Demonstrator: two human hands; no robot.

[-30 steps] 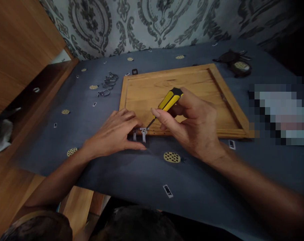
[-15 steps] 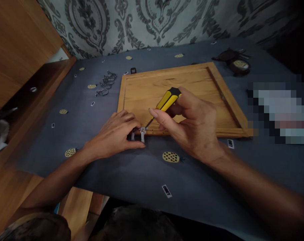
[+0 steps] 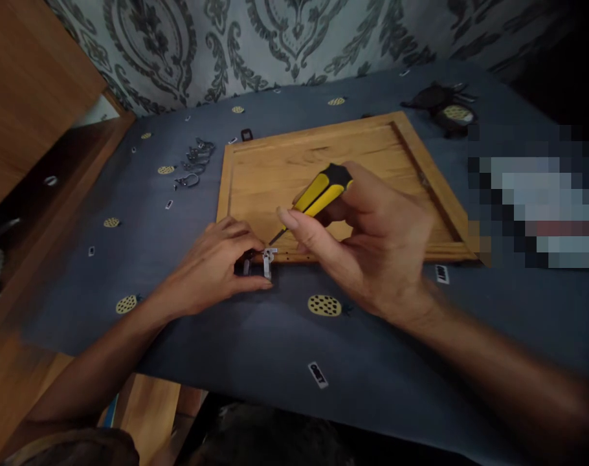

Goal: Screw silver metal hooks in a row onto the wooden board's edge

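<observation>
My left hand is closed around a small silver metal hinge at the near edge of a framed wooden panel. Its thumb lies below the hinge and the fingers rest on the panel's frame, hiding part of the metal. In my right hand is a yellow and black screwdriver, gripped by its handle and slanting down to the left. The tip of its thin shaft is right at the top of the hinge; whether it touches is too small to tell. Small dark holes show in the frame just right of the hinge.
Several dark metal fittings lie in a row left of the panel. A small black square piece sits behind it. Dark objects are at the back right, near a pixelated area. A wooden cabinet stands at left.
The view has shifted slightly, so the panel and left hand appear a little further left. The screwdriver leans over a bit more, its handle further right relative to the panel. Both hands keep their hold.
</observation>
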